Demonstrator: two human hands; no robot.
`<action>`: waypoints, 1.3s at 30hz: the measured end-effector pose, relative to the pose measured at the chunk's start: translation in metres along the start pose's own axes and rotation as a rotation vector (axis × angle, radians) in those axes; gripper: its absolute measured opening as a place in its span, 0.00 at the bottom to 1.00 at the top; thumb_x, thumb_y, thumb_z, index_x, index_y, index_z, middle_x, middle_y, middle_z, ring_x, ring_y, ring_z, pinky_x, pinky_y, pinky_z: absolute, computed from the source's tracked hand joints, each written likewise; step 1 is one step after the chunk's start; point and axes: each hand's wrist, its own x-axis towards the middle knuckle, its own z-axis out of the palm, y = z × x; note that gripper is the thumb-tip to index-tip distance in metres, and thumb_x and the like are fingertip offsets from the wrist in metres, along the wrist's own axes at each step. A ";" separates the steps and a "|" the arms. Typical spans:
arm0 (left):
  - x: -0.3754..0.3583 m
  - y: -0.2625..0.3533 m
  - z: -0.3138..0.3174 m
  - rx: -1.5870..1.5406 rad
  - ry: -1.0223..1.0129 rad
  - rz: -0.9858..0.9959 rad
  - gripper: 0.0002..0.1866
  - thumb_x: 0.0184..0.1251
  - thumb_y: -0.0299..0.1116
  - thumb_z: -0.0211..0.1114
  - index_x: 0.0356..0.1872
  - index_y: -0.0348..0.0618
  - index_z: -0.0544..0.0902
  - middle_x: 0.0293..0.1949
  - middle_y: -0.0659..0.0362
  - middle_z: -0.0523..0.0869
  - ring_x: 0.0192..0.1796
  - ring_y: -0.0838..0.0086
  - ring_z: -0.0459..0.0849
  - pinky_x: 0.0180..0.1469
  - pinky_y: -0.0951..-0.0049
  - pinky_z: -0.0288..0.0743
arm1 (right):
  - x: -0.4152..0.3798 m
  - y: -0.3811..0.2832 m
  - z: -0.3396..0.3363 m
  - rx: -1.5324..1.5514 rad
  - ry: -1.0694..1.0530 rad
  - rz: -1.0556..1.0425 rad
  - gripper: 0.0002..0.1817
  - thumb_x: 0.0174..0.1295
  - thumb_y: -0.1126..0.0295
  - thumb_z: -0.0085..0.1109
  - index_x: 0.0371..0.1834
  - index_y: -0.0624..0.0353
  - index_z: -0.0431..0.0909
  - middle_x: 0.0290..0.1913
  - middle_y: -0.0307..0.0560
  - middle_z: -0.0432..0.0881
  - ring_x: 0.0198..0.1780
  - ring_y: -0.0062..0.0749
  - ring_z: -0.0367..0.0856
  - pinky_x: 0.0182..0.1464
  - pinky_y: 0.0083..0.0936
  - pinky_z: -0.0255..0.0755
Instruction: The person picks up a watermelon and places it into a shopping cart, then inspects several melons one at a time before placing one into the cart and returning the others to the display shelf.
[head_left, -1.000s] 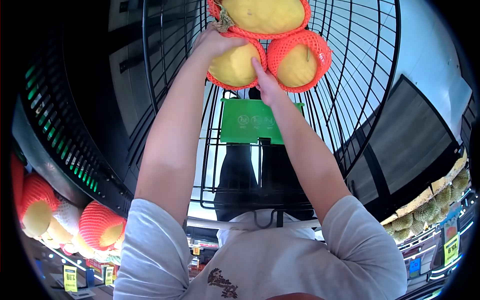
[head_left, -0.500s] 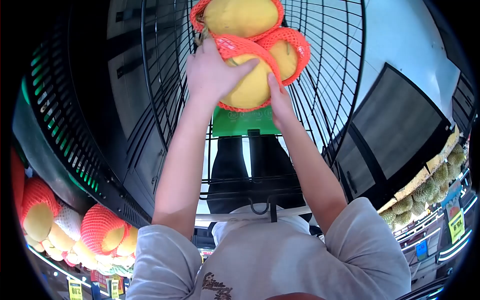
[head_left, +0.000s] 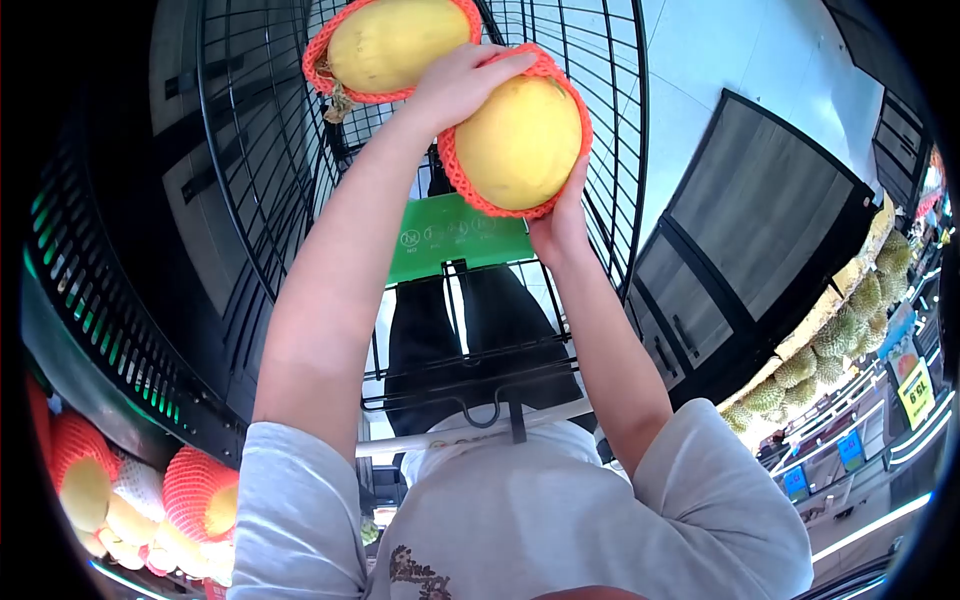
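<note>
Between my two hands is a yellow melon (head_left: 518, 145) in a red foam net. My left hand (head_left: 462, 85) grips its upper left side, with the fingers over the net. My right hand (head_left: 562, 225) supports it from the lower right; part of those fingers is hidden behind the fruit. A second yellow melon (head_left: 398, 45), also in a red net and with a dried stem, is at the far end of the black wire cart (head_left: 640, 130), just beyond my left hand.
A green panel (head_left: 440, 240) is on the cart's near side, close to my legs. Netted melons (head_left: 200, 495) are displayed at lower left, below a slotted black edge (head_left: 100, 310). Durians (head_left: 840, 330) line a shelf on the right, above dark cabinets (head_left: 770, 210).
The held melon has shifted slightly right and up in view and looks larger. The other large melon now appears farther left, apart from it. A smaller netted melon is no longer visible.
</note>
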 end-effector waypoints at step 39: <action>-0.813 0.059 -0.026 -0.655 0.899 0.463 0.37 0.83 0.61 0.47 0.77 0.42 0.69 0.70 0.58 0.77 0.66 0.72 0.78 0.68 0.69 0.67 | -0.515 0.199 0.146 0.134 -1.269 0.404 0.45 0.75 0.29 0.32 0.84 0.49 0.56 0.82 0.47 0.63 0.80 0.46 0.64 0.79 0.48 0.59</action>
